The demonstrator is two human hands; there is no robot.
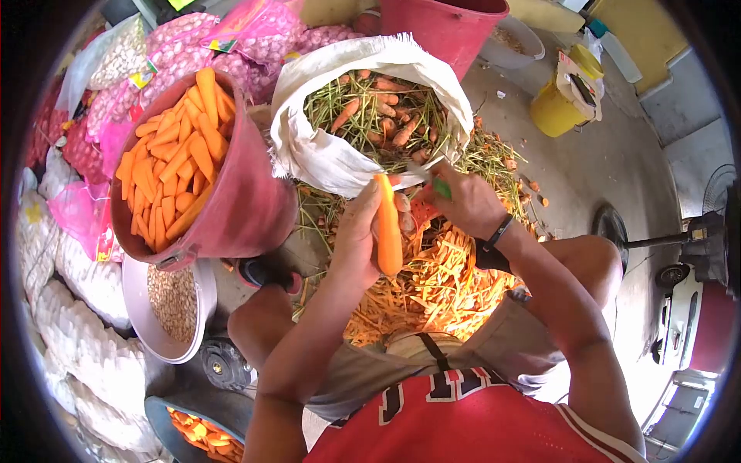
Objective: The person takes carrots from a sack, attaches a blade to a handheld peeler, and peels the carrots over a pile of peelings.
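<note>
In the middle of the view my left hand is wrapped round a peeled orange carrot, held nearly upright. Just right of it my right hand is closed on a tool with a green handle; its far end is hard to make out near the carrot's top. Below both hands lies a heap of orange peelings between my legs. Beyond them stands an open white sack with unpeeled carrots and green stems in it.
A red bucket full of peeled carrots stands at the left. Below it is a pale basin and a dark tub with carrot pieces. Net bags line the left side. A yellow bucket and a fan are at the right.
</note>
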